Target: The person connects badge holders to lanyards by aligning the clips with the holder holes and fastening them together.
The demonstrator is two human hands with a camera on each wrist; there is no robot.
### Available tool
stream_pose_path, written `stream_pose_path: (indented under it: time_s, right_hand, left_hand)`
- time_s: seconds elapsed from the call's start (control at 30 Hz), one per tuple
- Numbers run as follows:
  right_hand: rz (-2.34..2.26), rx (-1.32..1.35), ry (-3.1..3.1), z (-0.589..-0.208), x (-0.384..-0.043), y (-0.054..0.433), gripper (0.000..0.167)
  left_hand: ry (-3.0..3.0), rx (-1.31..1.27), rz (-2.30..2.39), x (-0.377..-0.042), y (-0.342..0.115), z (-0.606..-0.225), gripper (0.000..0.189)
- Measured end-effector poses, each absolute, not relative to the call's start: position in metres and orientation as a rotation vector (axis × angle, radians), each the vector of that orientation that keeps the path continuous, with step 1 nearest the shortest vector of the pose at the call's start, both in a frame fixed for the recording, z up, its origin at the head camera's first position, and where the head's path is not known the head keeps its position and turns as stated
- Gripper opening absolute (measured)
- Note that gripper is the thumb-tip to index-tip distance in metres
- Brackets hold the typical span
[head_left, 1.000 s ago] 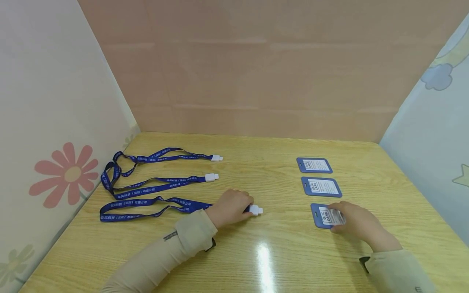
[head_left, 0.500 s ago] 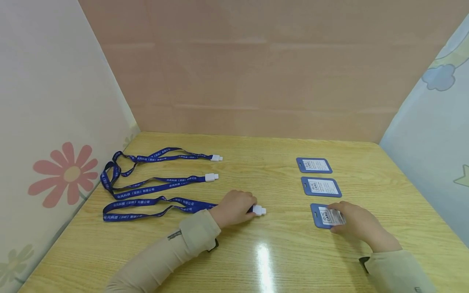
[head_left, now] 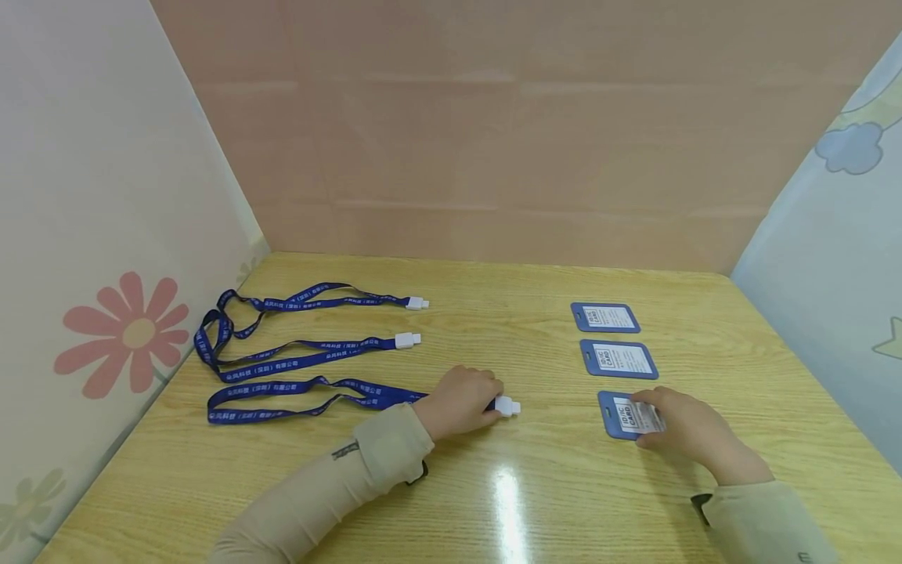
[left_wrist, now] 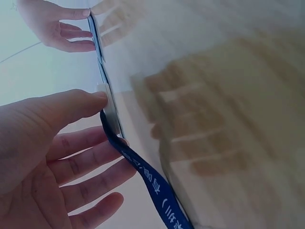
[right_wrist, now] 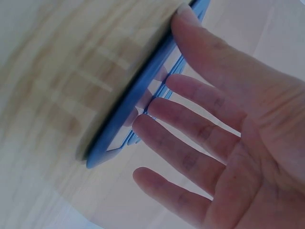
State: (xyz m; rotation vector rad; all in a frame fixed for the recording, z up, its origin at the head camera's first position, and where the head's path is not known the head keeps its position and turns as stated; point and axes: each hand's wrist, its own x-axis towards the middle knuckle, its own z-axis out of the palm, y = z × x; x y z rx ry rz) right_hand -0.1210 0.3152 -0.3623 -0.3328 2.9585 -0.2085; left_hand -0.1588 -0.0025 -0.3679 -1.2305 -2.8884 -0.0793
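Note:
In the head view, my left hand holds the front dark-blue lanyard near its white clip, which points right. The left wrist view shows the thumb on the clip and fingertips behind the strap. Across a gap to the right, my right hand grips the front blue ID card holder by its right half. Thumb and fingers lie at opposite sides of it, covering that end. In the right wrist view the holder lies flat on the wood, its slot end out of reach of the fingers.
Two more lanyards lie behind on the left, a middle one and a far one, their loops touching. Two further card holders, middle and far, line up at right. Walls edge the wooden table behind and at both sides.
My left hand has slid slightly to the right, drawing the front lanyard and its clip along the table. The right hand and the card holders stay in place.

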Motion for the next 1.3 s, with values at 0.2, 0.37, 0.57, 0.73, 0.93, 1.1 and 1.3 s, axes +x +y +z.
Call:
stream_pose_path:
  time_s: [0.2, 0.37, 0.57, 0.73, 0.93, 1.1, 1.3]
  right_hand:
    - [-0.202, -0.331, 2.953, -0.363, -0.122, 0.316, 0.064]
    - [-0.210, -0.336, 2.953, -0.363, -0.122, 0.317, 0.064]
    - [-0.209, -0.337, 2.953, -0.361, -0.122, 0.315, 0.064]
    - [-0.205, -0.336, 2.952, -0.359, -0.124, 0.315, 0.064]
    - [-0.192, -0.335, 2.946, -0.358, -0.124, 0.315, 0.065]
    - [-0.203, -0.346, 2.953, -0.360, -0.123, 0.315, 0.064]
    - [-0.217, -0.331, 2.940, -0.361, -0.123, 0.316, 0.064]
  left_hand:
    - [-2.886, -1.233, -0.084, -0.159, 0.001, -0.370, 0.021]
    - [-2.891, -1.233, -0.072, -0.159, 0.005, -0.370, 0.021]
    - [-2.902, -1.225, -0.072, -0.159, 0.008, -0.368, 0.020]
    - [-2.904, -1.215, -0.064, -0.159, 0.011, -0.368, 0.019]
    - [-2.880, -1.219, -0.024, -0.160, 0.013, -0.367, 0.020]
    - [-2.852, -1.233, -0.008, -0.160, 0.014, -0.366, 0.021]
    - [-2.827, -1.256, 0.030, -0.159, 0.018, -0.365, 0.022]
